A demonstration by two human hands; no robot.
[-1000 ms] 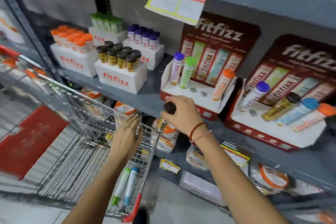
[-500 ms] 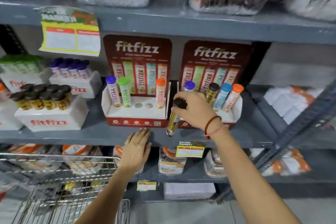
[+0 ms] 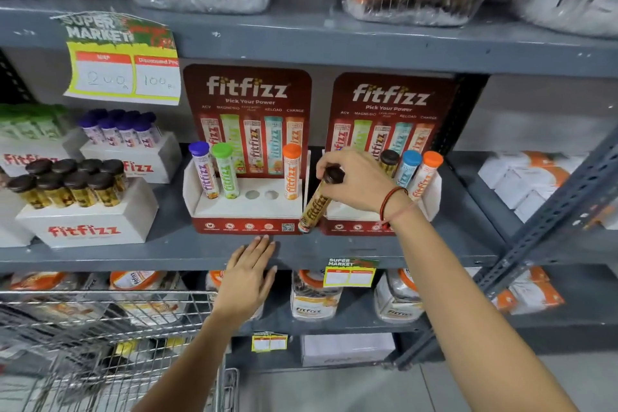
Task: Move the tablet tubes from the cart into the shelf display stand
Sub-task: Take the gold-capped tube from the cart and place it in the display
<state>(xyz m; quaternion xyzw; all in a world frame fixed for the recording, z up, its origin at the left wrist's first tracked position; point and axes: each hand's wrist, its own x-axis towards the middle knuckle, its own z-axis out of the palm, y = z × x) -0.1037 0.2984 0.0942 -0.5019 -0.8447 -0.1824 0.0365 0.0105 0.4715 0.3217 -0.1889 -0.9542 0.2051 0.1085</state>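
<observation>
Right hand grips a tilted, brown-capped gold tube.

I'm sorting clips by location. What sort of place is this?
Most likely a supermarket aisle: a price tag printed "Super Market" hangs from grey metal shelving, branded display stands hold tablet tubes, and a wire shopping cart stands below.
</observation>
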